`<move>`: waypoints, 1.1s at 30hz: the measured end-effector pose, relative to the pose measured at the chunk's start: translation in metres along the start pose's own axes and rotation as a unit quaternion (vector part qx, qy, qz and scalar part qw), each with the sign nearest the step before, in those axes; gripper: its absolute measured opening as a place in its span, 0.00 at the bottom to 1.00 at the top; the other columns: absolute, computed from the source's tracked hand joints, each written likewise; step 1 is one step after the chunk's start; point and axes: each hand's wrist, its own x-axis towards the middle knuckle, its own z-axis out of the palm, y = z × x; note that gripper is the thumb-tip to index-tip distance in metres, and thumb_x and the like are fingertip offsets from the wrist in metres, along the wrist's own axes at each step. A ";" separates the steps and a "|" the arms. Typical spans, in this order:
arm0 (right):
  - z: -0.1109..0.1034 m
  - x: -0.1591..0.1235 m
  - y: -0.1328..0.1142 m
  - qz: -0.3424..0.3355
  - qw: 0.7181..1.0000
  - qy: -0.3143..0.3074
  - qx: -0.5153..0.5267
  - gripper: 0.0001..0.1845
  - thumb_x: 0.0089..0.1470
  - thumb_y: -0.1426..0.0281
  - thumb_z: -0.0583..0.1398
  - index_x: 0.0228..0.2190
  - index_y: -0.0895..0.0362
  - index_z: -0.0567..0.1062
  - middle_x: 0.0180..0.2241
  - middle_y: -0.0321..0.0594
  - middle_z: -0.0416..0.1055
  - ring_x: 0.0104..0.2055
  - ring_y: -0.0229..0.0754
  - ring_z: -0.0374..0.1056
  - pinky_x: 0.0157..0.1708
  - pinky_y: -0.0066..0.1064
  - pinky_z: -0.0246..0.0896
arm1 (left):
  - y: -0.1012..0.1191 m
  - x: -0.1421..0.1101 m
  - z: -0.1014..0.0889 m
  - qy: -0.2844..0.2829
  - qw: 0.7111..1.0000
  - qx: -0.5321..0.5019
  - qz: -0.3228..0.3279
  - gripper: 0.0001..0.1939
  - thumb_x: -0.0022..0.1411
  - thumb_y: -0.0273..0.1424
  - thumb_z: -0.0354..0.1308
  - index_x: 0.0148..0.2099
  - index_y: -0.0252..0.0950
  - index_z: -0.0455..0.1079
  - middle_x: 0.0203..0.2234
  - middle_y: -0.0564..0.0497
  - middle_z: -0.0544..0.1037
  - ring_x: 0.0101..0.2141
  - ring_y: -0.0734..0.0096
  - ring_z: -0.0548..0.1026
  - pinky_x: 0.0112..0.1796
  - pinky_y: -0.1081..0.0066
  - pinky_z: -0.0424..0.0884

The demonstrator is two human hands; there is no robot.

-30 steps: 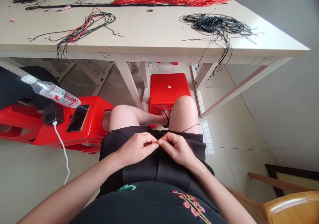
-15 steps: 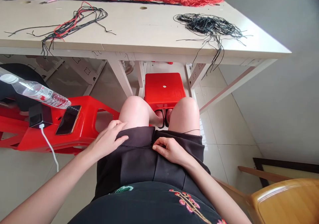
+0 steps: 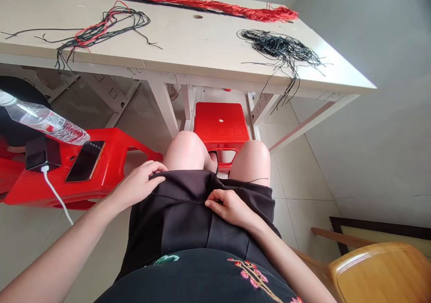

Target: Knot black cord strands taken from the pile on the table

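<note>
A thin black braided cord (image 3: 180,198) runs across my lap, over dark shorts (image 3: 188,222), between my two hands. My right hand (image 3: 230,208) pinches it between thumb and curled fingers near the middle of the lap. At the left thigh is my left hand (image 3: 139,184), thumb and forefinger apart by the shorts' hem; the cord passes in under its palm, where the lower fingers are hidden. A fine dark strand (image 3: 259,179) sticks out over the right knee.
On the table (image 3: 188,42) lie black and red cords (image 3: 101,27), a red bundle (image 3: 222,7) and a black tangle (image 3: 279,45). A red stool (image 3: 220,123) stands ahead; another (image 3: 111,159) holds a bottle (image 3: 50,121), phone (image 3: 85,161) and charger (image 3: 42,152). A wooden chair (image 3: 384,271) is right.
My left hand has shifted left, and more of the cord shows between the hands. My right hand stays nearly in place. The view has tilted slightly.
</note>
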 end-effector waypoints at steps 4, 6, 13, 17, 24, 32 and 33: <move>0.003 0.006 -0.004 -0.003 0.999 0.035 0.031 0.12 0.57 0.64 0.56 0.26 0.58 0.72 0.24 0.35 0.69 0.25 0.34 0.60 0.25 0.26 0.54 | 0.022 -0.015 0.010 0.061 0.996 0.001 0.064 0.17 0.59 0.38 0.52 0.48 0.38 0.70 0.48 0.44 0.70 0.50 0.59 0.68 0.51 0.63 0.65; 0.003 0.011 -0.008 -0.012 0.996 0.046 0.073 0.15 0.56 0.61 0.56 0.25 0.58 0.70 0.22 0.33 0.65 0.23 0.33 0.56 0.23 0.26 0.51 | 0.043 -0.020 0.020 0.000 0.993 -0.034 0.116 0.16 0.58 0.39 0.55 0.47 0.39 0.72 0.47 0.46 0.73 0.51 0.60 0.68 0.54 0.63 0.63; -0.018 0.017 -0.023 0.003 0.952 0.079 0.296 0.20 0.54 0.53 0.56 0.24 0.58 0.68 0.18 0.30 0.61 0.20 0.30 0.53 0.20 0.24 0.47 | 0.087 -0.010 0.044 -0.089 0.974 -0.202 0.055 0.12 0.58 0.36 0.56 0.41 0.36 0.74 0.33 0.48 0.78 0.33 0.67 0.76 0.37 0.71 0.73; -0.024 0.013 -0.029 0.031 0.903 0.086 0.420 0.20 0.51 0.53 0.59 0.23 0.58 0.68 0.16 0.28 0.58 0.17 0.29 0.48 0.17 0.23 0.39 | 0.093 -0.009 0.036 -0.072 0.967 -0.243 0.028 0.10 0.56 0.36 0.59 0.34 0.35 0.74 0.27 0.51 0.78 0.29 0.71 0.75 0.31 0.76 0.72; -0.019 0.016 -0.035 0.037 0.872 0.087 0.480 0.20 0.47 0.54 0.62 0.22 0.58 0.68 0.14 0.25 0.52 0.16 0.28 0.43 0.17 0.24 0.36 | 0.097 -0.019 0.030 -0.096 0.961 -0.260 -0.003 0.11 0.54 0.36 0.59 0.38 0.36 0.74 0.29 0.50 0.79 0.30 0.69 0.75 0.33 0.71 0.73; -0.013 0.015 -0.040 0.024 0.872 0.145 0.467 0.20 0.44 0.57 0.65 0.17 0.58 0.65 0.15 0.27 0.55 0.17 0.27 0.44 0.17 0.24 0.38 | 0.102 -0.014 0.033 -0.086 0.976 -0.187 0.068 0.10 0.57 0.35 0.56 0.29 0.36 0.73 0.23 0.53 0.73 0.25 0.74 0.70 0.27 0.76 0.67; -0.013 0.014 -0.042 0.026 0.860 0.149 0.487 0.20 0.43 0.58 0.65 0.16 0.58 0.64 0.14 0.27 0.53 0.17 0.27 0.43 0.16 0.24 0.36 | 0.104 -0.014 0.033 -0.078 0.976 -0.187 0.075 0.10 0.56 0.34 0.56 0.27 0.36 0.72 0.21 0.54 0.71 0.23 0.76 0.67 0.25 0.77 0.65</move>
